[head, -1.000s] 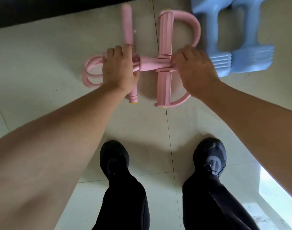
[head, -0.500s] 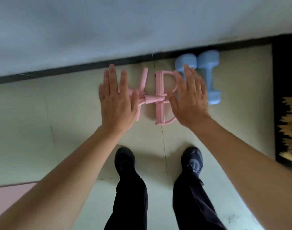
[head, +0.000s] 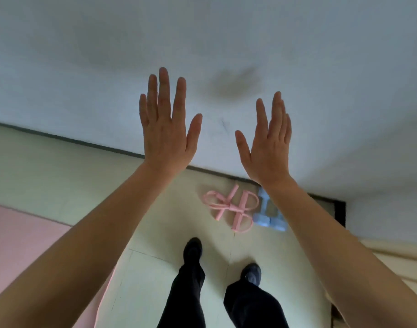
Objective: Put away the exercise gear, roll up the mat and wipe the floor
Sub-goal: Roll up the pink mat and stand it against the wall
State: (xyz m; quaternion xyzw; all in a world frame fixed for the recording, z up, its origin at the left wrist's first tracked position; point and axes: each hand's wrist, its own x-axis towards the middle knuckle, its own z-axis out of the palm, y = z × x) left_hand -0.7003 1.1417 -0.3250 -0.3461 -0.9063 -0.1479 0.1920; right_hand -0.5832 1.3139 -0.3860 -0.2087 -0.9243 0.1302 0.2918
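A pink pedal resistance band (head: 232, 208) lies folded on the pale tiled floor close to the wall. Right beside it stand two light-blue dumbbells (head: 269, 215), partly hidden by my right forearm. A pink exercise mat (head: 20, 242) lies flat at the left edge of the view. My left hand (head: 166, 131) and my right hand (head: 266, 147) are both raised in front of the wall, well above the gear, fingers straight and apart, holding nothing.
A white wall (head: 226, 43) with a dark skirting strip (head: 103, 146) runs across the view. My two feet in black shoes (head: 193, 249) stand on the floor tiles (head: 155, 268) just before the gear. A dark edge (head: 340, 214) marks the right corner.
Both hands let go of the pink resistance band and rose away from it, fingers spread. The view pulled back and up, so the gear now lies far below.
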